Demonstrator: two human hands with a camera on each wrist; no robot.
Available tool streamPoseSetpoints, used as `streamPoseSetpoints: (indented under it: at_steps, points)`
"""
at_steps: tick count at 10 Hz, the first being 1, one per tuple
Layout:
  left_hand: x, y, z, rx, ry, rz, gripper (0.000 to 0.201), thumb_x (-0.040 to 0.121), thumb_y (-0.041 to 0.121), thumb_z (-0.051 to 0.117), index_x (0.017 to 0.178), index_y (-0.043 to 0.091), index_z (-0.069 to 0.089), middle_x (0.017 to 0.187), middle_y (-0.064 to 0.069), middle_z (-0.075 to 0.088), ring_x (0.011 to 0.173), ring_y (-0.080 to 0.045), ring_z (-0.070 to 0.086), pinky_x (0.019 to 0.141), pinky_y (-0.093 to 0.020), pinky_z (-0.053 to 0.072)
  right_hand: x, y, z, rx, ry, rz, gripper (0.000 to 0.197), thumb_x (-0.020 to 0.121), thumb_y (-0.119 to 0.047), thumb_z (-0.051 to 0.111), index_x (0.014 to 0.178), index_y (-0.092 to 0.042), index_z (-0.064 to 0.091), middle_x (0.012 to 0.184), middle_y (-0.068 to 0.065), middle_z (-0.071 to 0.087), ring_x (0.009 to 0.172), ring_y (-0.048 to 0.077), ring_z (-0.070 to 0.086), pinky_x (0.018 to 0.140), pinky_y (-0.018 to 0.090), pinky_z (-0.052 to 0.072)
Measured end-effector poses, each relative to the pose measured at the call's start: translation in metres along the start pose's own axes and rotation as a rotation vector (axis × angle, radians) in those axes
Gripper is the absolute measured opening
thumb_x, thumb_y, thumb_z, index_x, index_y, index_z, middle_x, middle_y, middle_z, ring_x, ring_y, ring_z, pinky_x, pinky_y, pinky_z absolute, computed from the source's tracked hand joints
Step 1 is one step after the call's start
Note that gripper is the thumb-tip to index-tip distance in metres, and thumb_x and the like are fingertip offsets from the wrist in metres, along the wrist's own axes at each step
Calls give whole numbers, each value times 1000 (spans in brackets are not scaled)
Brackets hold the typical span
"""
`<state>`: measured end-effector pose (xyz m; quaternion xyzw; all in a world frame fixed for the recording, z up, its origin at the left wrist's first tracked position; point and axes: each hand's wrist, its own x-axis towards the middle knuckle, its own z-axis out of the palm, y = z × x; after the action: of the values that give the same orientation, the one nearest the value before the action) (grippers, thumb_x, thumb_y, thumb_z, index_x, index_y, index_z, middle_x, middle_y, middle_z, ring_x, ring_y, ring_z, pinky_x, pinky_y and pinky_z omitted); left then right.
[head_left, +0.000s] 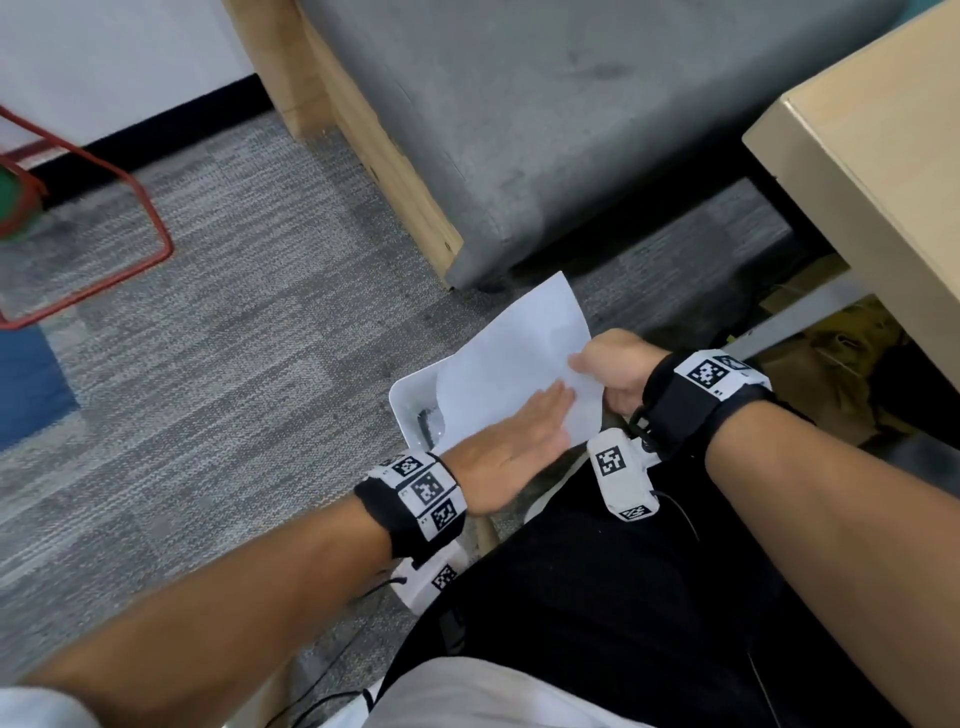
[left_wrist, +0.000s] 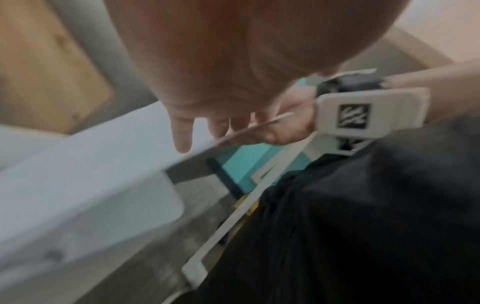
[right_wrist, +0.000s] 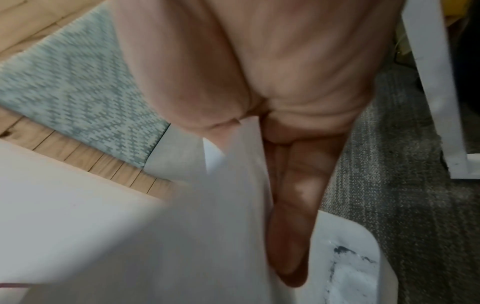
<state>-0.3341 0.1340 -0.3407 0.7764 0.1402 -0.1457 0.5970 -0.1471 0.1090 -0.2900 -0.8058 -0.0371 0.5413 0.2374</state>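
A white sheet of paper is held tilted over a white rounded container on the carpet. My left hand lies flat on the sheet's near part with straight fingers. My right hand pinches the sheet's right edge, thumb on top and fingers under the paper. The blurred left wrist view shows the paper below my palm. A dark smudge shows inside the container. The sheet hides most of its inside.
A grey sofa with a wooden frame stands ahead. A beige table top is at the right, with a white frame and clutter under it. A red wire frame is on the grey carpet at left. My black-clad legs are below.
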Motion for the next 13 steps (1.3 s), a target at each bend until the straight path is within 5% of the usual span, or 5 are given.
streamPoseSetpoints:
  at_steps: [1, 6, 9, 11, 13]
  points:
    - [-13, -24, -9, -94, -73, -432, 84, 86, 84, 14, 156, 37, 19, 162, 16, 14, 148, -6, 19, 123, -32, 8, -6, 3, -4, -43, 4, 33, 18, 92, 2, 44, 99, 1, 61, 99, 19, 67, 92, 36, 66, 71, 44, 58]
    - [35, -76, 5, 172, 123, -562, 73, 96, 68, 10, 157, 33, -10, 165, 3, -14, 153, -23, -9, 121, -53, 3, -8, 0, -4, -76, -64, -14, 29, 89, 10, 40, 113, 6, 56, 109, 22, 65, 96, 38, 66, 65, 38, 56]
    - [40, -38, 5, -93, 214, -214, 74, 90, 76, 9, 151, 40, -14, 165, 9, -15, 150, -9, -14, 122, -33, -5, -1, 0, 2, -158, -48, 0, 33, 81, 6, 43, 110, 7, 59, 105, 25, 67, 97, 42, 67, 89, 57, 52]
    - [32, -90, 3, 157, 92, -731, 64, 104, 49, 22, 156, 13, 19, 160, -16, 27, 143, -35, 34, 115, -39, 26, -6, -4, -13, -138, -28, 21, 35, 87, 8, 44, 121, 10, 53, 119, 28, 62, 109, 45, 61, 94, 55, 51]
    - [16, -44, -10, 42, 359, -215, 64, 104, 53, 23, 158, 30, -1, 164, 12, -12, 150, -4, -7, 120, -27, -3, -7, 0, -9, -84, 17, 17, 37, 88, 8, 45, 124, 10, 50, 128, 29, 56, 116, 44, 57, 98, 51, 50]
